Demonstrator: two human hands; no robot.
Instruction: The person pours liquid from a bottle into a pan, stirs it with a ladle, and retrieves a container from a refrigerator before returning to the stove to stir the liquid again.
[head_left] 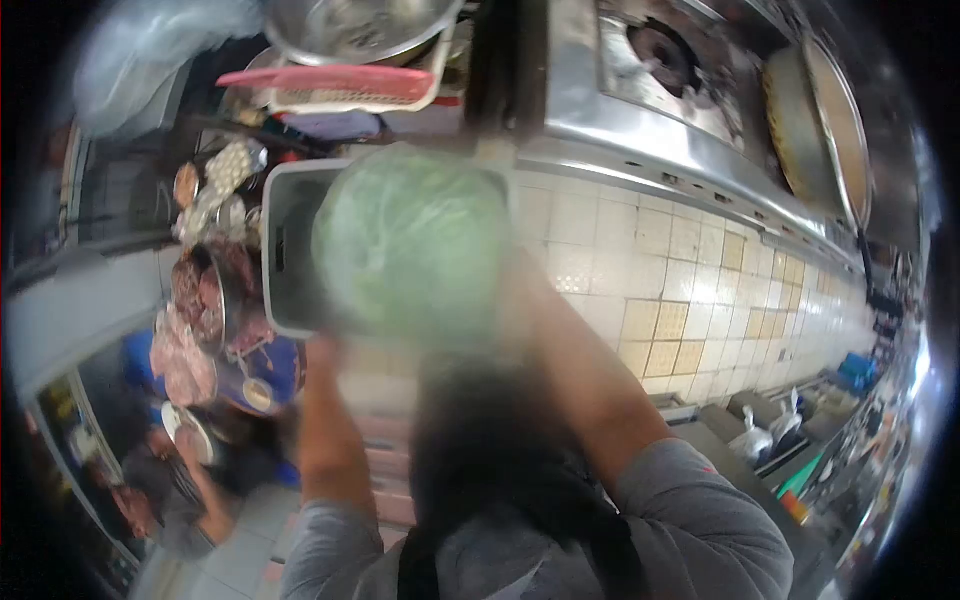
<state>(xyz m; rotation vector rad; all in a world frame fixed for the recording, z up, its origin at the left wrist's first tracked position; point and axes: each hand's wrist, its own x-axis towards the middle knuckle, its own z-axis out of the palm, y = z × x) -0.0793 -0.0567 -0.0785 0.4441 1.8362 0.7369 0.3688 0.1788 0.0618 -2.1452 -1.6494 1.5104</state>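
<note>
In front of my body is a grey rectangular bin (292,235) with a pale rim and a handle slot in one end. A large, rounded pale-green bundle (410,240), blurred and glossy like a plastic bag of leafy greens, fills most of it and bulges above the rim. My left hand (324,348) grips the near left edge of the bin, its fingers mostly hidden beneath. At the right side my right hand (515,275) holds the bin, smeared by motion and partly covered by the green bundle.
A steel stove (660,55) and a wide pan (800,130) stand at the upper right over a tiled floor (690,290). A steel bowl (360,30) and pink tray (330,80) sit ahead. Left are meat (183,360), a blue tub (285,365) and another person (185,495).
</note>
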